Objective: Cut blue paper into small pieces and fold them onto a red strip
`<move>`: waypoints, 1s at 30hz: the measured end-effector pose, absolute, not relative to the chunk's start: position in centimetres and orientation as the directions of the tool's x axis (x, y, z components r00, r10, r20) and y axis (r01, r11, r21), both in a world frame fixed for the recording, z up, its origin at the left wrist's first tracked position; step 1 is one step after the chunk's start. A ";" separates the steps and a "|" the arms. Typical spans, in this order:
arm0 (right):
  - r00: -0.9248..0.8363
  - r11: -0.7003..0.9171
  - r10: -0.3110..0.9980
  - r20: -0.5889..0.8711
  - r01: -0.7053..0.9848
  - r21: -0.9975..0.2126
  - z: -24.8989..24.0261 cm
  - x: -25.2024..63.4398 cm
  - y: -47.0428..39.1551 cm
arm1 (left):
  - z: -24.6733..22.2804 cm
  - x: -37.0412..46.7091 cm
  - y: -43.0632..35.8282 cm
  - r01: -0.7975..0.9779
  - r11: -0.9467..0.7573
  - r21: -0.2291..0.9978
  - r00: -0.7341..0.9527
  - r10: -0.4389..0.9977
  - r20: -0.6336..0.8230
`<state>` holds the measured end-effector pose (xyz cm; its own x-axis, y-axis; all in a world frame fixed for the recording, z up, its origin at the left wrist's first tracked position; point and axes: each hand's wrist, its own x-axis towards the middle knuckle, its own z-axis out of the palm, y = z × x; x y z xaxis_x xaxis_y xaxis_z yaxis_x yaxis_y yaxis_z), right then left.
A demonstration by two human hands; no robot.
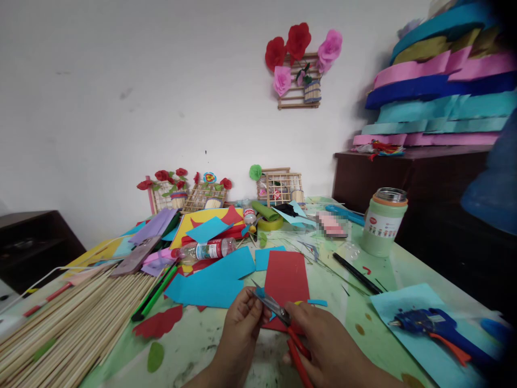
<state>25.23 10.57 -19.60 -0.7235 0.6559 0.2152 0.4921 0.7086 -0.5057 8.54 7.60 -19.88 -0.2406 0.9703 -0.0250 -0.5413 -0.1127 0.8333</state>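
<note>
Low over the front of the table, my right hand (323,339) is closed round the red handles of a pair of scissors (297,345), whose blades point up and left. My left hand (244,318) pinches a small blue piece of paper (260,292) right by the blade tips. The blades lie against this piece; whether they are cutting through it I cannot tell. Behind both hands lies a red paper sheet (286,272), partly covered by them. A narrow blue strip (318,303) rests beside it on the right, and larger blue paper (210,288) lies to the left.
Bamboo sticks (84,312) and a green box cutter (155,293) are at the left. A plastic bottle (208,249) lies on coloured paper. To the right are a black pen (355,272), a jar (383,223) and a blue glue gun (436,323). Stick-frame flower crafts (205,196) lean against the wall.
</note>
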 end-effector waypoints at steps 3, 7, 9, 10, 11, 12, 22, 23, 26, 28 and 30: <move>-0.728 0.719 0.648 0.223 0.488 -0.495 -19.7 25.2 10.6 | -19.9 8.5 7.6 -0.536 -0.111 0.837 -0.241 0.970 -0.026; -0.728 0.720 0.648 0.224 0.489 -0.493 -19.6 25.2 10.7 | -20.1 8.3 7.7 -0.517 -0.110 0.849 -0.245 0.969 -0.024; -0.729 0.720 0.647 0.222 0.490 -0.491 -19.5 25.2 10.7 | -20.1 8.1 7.8 -0.503 -0.107 0.858 -0.247 0.969 -0.024; -0.728 0.722 0.648 0.223 0.493 -0.486 -19.4 25.3 10.7 | -20.2 8.0 7.9 -0.494 -0.107 0.863 -0.245 0.969 -0.019; -0.727 0.722 0.649 0.223 0.497 -0.481 -19.3 25.3 10.8 | -20.2 7.9 8.0 -0.483 -0.107 0.869 -0.240 0.971 -0.014; -0.725 0.721 0.652 0.222 0.502 -0.478 -19.2 25.3 10.8 | -20.2 7.7 8.1 -0.470 -0.106 0.876 -0.233 0.972 -0.008; -0.720 0.686 0.670 0.182 0.505 -0.524 -18.4 25.5 11.0 | -20.3 5.8 9.4 -0.318 -0.053 0.947 -0.111 0.994 0.018; -0.721 0.681 0.670 0.176 0.502 -0.533 -18.3 25.5 10.9 | -20.3 5.7 9.5 -0.306 -0.049 0.951 -0.097 0.995 0.019; -0.726 0.677 0.667 0.168 0.495 -0.545 -18.2 25.5 11.0 | -20.3 5.2 9.8 -0.262 -0.030 0.964 -0.053 0.998 0.017; -0.723 0.679 0.669 0.172 0.501 -0.537 -18.2 25.5 11.0 | -20.1 4.8 9.9 -0.229 -0.010 0.973 -0.016 1.000 0.007; -0.723 0.685 0.669 0.172 0.511 -0.518 -18.4 25.5 11.0 | -19.8 4.1 9.9 -0.186 0.029 0.982 0.025 0.999 -0.024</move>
